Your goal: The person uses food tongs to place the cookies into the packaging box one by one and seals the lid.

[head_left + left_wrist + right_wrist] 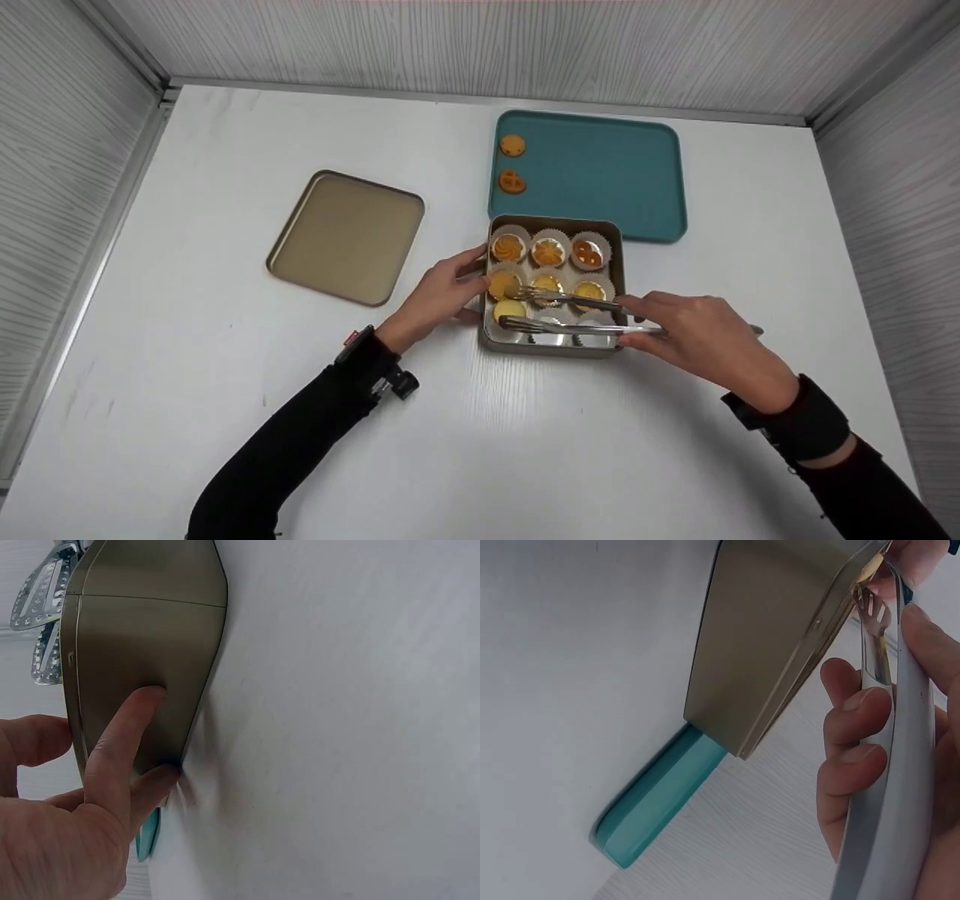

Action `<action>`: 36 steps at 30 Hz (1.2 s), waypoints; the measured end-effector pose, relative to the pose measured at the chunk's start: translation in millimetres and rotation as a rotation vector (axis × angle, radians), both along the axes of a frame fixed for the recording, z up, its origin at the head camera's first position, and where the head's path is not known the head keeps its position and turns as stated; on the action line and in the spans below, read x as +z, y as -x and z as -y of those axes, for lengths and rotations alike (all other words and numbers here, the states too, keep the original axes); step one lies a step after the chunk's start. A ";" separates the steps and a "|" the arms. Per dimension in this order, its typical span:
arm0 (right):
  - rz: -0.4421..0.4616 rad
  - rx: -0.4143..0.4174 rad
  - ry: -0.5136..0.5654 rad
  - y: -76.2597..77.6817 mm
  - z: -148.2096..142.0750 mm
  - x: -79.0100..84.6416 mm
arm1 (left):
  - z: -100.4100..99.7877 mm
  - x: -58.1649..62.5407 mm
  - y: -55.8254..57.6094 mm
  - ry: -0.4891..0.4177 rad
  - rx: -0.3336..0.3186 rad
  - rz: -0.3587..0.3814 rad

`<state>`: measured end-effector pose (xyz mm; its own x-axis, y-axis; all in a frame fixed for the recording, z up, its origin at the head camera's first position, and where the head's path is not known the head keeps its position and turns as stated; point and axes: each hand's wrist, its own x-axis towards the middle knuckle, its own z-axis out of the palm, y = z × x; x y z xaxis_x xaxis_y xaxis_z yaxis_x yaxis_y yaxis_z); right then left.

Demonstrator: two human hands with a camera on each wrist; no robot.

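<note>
A gold rectangular cookie tin (pixel 559 350) holds several cookies in paper cups. My left hand (pixel 439 296) rests against its left side, thumb at the rim; in the left wrist view the fingers press on the tin wall (pixel 150 637). From the right, my right hand (pixel 701 337) grips metal tongs (pixel 581 329) with fork-like tips. The spread tips reach to the tin's left column, on either side of a pale round cookie (pixel 510 310). Whether they touch it I cannot tell. Two front paper cups show no cookie, partly hidden by the tongs.
Behind the tin lies a teal tray (pixel 592 165) with a round cookie (pixel 512 145) and a pretzel-shaped cookie (pixel 511 181) along its left edge. A gold lid (pixel 349 236) lies to the left on the white table (pixel 450 457). Panels stand around the table.
</note>
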<state>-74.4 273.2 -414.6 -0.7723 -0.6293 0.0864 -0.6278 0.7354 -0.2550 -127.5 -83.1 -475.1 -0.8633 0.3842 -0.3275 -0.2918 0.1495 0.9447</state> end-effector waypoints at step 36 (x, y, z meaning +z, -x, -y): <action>-0.133 0.070 -0.088 -0.1 10.2 -1.5 | -0.9 -1.9 -0.4 0.032 -0.015 -0.046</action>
<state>-74.3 263.0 -416.1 -0.7117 -0.6909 0.1268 -0.7022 0.7045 -0.1030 -127.0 -82.2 -476.9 -0.8719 0.3872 -0.2996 -0.2453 0.1841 0.9518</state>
